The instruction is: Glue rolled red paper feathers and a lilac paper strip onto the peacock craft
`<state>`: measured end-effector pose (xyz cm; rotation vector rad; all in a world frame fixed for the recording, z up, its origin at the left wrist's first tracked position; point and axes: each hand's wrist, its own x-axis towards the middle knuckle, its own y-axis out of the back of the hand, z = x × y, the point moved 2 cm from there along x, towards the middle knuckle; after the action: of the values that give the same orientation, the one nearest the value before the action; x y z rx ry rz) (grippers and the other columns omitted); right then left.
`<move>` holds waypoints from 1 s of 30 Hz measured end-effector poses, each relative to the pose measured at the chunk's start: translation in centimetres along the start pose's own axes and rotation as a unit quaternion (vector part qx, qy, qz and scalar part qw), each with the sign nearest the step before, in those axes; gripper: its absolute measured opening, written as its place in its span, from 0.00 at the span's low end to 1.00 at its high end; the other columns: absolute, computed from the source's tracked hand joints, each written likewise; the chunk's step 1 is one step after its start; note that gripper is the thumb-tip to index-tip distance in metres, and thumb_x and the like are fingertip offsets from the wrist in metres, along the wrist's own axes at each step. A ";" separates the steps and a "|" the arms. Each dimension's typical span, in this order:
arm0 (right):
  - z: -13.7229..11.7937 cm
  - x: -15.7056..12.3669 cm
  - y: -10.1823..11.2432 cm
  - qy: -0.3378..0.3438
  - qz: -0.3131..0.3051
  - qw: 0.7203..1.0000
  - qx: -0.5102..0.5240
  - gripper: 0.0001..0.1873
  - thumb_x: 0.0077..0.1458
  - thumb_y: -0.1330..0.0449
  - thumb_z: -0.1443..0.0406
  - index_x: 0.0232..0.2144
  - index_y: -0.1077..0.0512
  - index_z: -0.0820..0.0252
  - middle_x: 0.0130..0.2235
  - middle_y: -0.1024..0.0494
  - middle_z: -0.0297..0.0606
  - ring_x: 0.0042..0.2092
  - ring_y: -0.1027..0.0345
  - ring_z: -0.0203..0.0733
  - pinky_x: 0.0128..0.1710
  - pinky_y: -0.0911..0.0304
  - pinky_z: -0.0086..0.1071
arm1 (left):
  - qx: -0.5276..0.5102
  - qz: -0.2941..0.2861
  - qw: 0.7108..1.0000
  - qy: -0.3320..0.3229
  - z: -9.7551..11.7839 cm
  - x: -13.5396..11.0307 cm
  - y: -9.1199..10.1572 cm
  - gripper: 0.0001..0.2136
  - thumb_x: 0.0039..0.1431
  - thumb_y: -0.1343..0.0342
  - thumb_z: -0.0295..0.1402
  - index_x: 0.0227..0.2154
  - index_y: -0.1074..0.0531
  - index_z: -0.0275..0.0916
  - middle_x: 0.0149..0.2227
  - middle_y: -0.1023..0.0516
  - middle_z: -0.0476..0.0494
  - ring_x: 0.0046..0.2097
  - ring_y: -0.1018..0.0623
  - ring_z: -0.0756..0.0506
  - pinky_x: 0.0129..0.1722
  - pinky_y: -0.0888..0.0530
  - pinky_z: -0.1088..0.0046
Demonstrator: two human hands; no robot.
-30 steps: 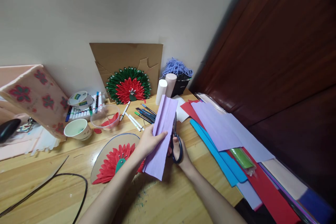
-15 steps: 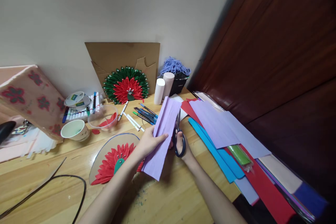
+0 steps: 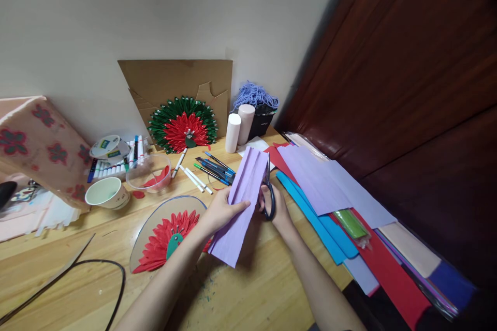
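Observation:
My left hand [image 3: 225,211] pinches a folded strip of purple crepe paper [image 3: 239,222], thumb on top, the strip slanting up and away over the table. My right hand [image 3: 276,211] grips dark-handled scissors [image 3: 271,201] with fingers through the loops. Their blades point away from me, beside the strip's right edge; whether they touch the paper I cannot tell. Partly under my left forearm lies a rounded cardboard piece [image 3: 145,230] bearing red paper petals [image 3: 151,248] and a green bird-like body [image 3: 174,243].
Several pens [image 3: 213,170] lie beyond the strip, near two white cylinders [image 3: 233,133]. A paper cup [image 3: 106,194] and a clear bowl [image 3: 134,178] stand left. Stacked coloured paper [image 3: 314,181] covers the right side by a dark wooden panel [image 3: 407,114]. A black cable [image 3: 123,284] curves at front left.
My right hand and the scissors have shifted slightly up and to the right, the blades now more upright. The left hand keeps its hold on the purple strip. The view has moved a little.

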<state>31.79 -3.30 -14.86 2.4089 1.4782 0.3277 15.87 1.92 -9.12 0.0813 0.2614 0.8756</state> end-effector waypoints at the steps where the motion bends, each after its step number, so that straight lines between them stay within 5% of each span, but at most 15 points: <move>1: 0.0 0.2 0.2 -0.014 0.010 1.000 0.006 0.28 0.49 0.53 0.39 0.20 0.40 0.57 0.12 0.38 0.29 0.15 0.40 0.36 0.16 0.44 0.29 | 0.001 0.001 1.000 0.003 0.0 0.0 -0.1 0.16 0.46 0.41 0.36 0.38 0.27 0.32 0.38 0.22 0.41 0.39 0.24 0.42 0.39 0.29 0.70; 5: 0.0 0.9 1.7 -0.062 0.096 0.993 0.040 0.27 0.49 0.52 0.39 0.22 0.41 0.57 0.12 0.40 0.26 0.14 0.43 0.34 0.14 0.46 0.28 | 0.007 -0.001 1.000 0.021 0.3 -0.1 0.5 0.17 0.44 0.40 0.38 0.37 0.27 0.32 0.37 0.22 0.41 0.38 0.24 0.42 0.37 0.29 0.71; 9: 0.1 1.5 3.8 -0.021 0.145 0.989 -0.035 0.24 0.50 0.49 0.44 0.23 0.39 0.57 0.16 0.35 0.29 0.18 0.38 0.36 0.19 0.42 0.28 | -0.008 0.034 0.999 0.039 0.8 -0.2 3.1 0.18 0.45 0.41 0.41 0.36 0.28 0.33 0.34 0.23 0.43 0.34 0.25 0.44 0.33 0.30 0.73; 15: -0.4 1.0 1.5 0.020 0.101 0.947 -0.305 0.19 0.47 0.40 0.51 0.30 0.36 0.61 0.32 0.24 0.47 0.34 0.29 0.50 0.30 0.39 0.35 | -0.055 0.106 0.992 0.051 1.2 -1.0 8.0 0.17 0.47 0.42 0.43 0.33 0.31 0.33 0.27 0.27 0.47 0.26 0.29 0.50 0.24 0.34 0.78; 20: -0.8 1.2 -0.4 0.016 0.049 0.927 -0.370 0.10 0.52 0.43 0.63 0.37 0.34 0.63 0.34 0.23 0.48 0.34 0.28 0.48 0.30 0.42 0.33 | -0.096 0.093 0.989 0.058 1.5 -1.9 9.2 0.16 0.48 0.42 0.40 0.35 0.31 0.33 0.28 0.26 0.46 0.25 0.29 0.51 0.25 0.33 0.77; 30: -1.5 3.3 6.0 0.066 0.288 0.893 -0.341 0.15 0.54 0.49 0.57 0.36 0.31 0.63 0.34 0.24 0.49 0.34 0.32 0.50 0.29 0.46 0.35 | -0.055 0.085 0.995 0.004 2.6 -4.9 9.5 0.18 0.48 0.42 0.44 0.35 0.29 0.33 0.32 0.24 0.44 0.31 0.27 0.48 0.28 0.34 0.76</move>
<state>37.74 -2.72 -11.18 2.1691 0.4888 0.9710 6.44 4.34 -3.94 -0.0027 0.2144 1.0575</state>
